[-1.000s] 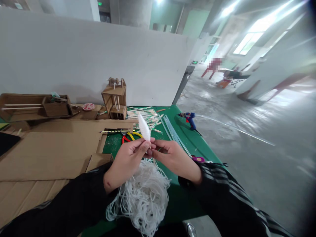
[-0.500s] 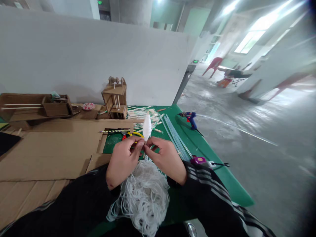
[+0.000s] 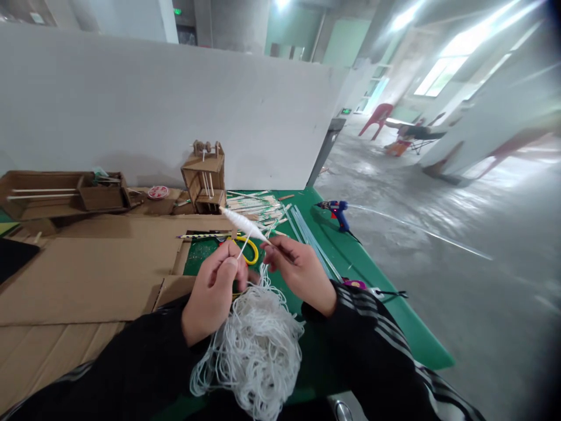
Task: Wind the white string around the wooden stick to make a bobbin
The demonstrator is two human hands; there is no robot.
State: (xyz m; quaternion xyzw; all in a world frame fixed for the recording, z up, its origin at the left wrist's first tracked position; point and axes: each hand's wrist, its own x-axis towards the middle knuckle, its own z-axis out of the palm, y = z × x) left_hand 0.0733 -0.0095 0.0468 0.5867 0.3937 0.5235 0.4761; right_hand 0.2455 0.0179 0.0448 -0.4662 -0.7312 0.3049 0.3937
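My right hand (image 3: 302,270) pinches the lower end of a thin stick wound with white string (image 3: 245,224), thick in the middle and tapered at both ends. The wound stick tilts up to the left. My left hand (image 3: 215,286) is closed on a taut strand of white string (image 3: 244,245) that runs up to the winding. Beneath both hands lies a large loose heap of white string (image 3: 263,345), with strands rising from it toward my hands. Yellow-handled scissors (image 3: 250,250) lie just beyond, partly covered by my left hand.
Cardboard sheets (image 3: 96,275) cover the left of the green table (image 3: 363,269). A cardboard frame with sticks (image 3: 204,181) stands at the back beside scattered thin sticks (image 3: 249,202). Clear glue sticks (image 3: 309,234) and a blue glue gun (image 3: 336,211) lie to the right.
The wound stick has swung from upright to leaning left. My left hand has left the stick and moved down and left, drawing a string strand taut. The scissors show more now.
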